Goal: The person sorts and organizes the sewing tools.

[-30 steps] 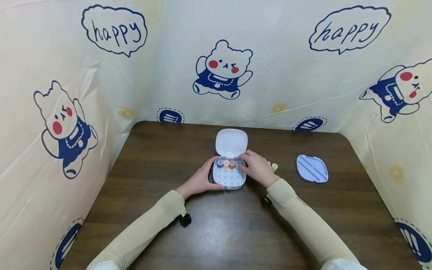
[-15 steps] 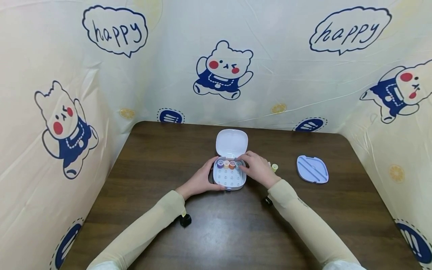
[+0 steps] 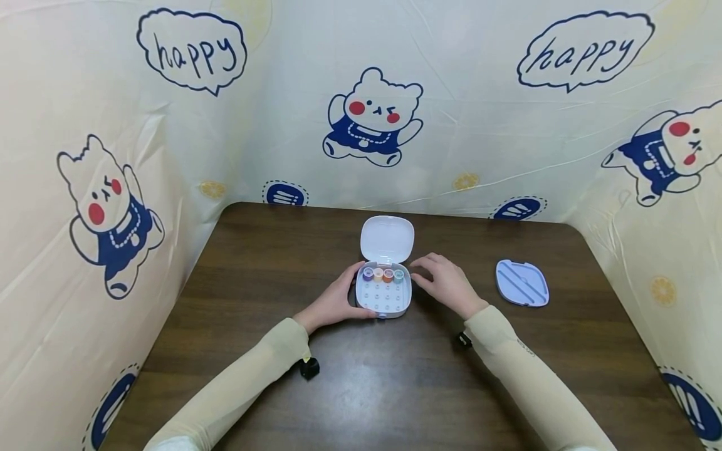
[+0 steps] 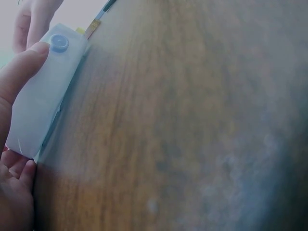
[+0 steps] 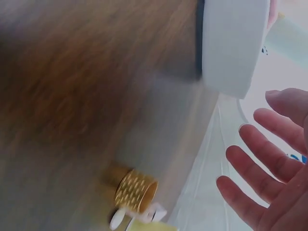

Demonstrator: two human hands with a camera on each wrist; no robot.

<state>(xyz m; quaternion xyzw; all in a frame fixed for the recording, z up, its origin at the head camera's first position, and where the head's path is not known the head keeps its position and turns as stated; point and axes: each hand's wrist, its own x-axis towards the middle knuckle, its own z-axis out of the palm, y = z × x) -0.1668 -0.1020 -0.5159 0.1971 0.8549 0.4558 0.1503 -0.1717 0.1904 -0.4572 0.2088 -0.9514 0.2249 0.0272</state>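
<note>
A white sewing box [image 3: 383,299] stands on the table with its hinged lid [image 3: 387,238] raised at the back. In its back row of pegs sit a purple spool [image 3: 368,274], a peach spool [image 3: 378,275], an orange spool [image 3: 388,275] and a teal spool [image 3: 398,276]. My left hand [image 3: 334,302] grips the box from the left, thumb at the front beside the round latch button [image 4: 59,43]. Just off the box's right side is my right hand [image 3: 449,287], holding nothing, its fingers [image 5: 262,171] apart and loosely bent in the right wrist view.
A pale blue tray insert [image 3: 522,283] lies on the table to the right. The right wrist view shows a gold thimble [image 5: 136,191] on the tabletop, with a yellow thing [image 5: 151,226] and small white pieces close by. Printed cloth [image 3: 485,125] surrounds the table's back and sides.
My right hand has let go of the teal spool and drawn away to the right, now covering the yellow-green item in the head view. The left hand and box have stayed put.
</note>
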